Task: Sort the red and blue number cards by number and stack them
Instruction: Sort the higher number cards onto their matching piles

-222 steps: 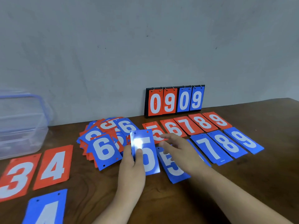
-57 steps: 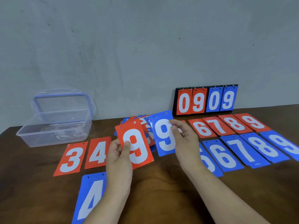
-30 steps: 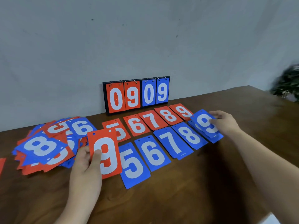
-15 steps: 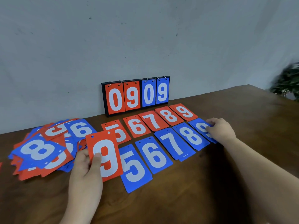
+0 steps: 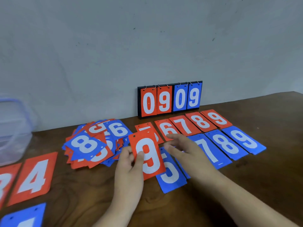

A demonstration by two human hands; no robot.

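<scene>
A red 9 card [image 5: 153,158] is pinched by the left hand [image 5: 128,173], the right hand [image 5: 186,151] is spread empty beside it, and placement on the red 9 stack [image 5: 217,119] is judged due

At centre frame I see a red rectangular card with a white 9 [image 5: 148,156], lifted and tilted, pinched by the left hand [image 5: 129,174]. A jumbled heap of red and blue number cards [image 5: 88,146] lies centre-left. A red row [image 5: 200,122] and a blue row [image 5: 227,145] lie flat to the right.
</scene>
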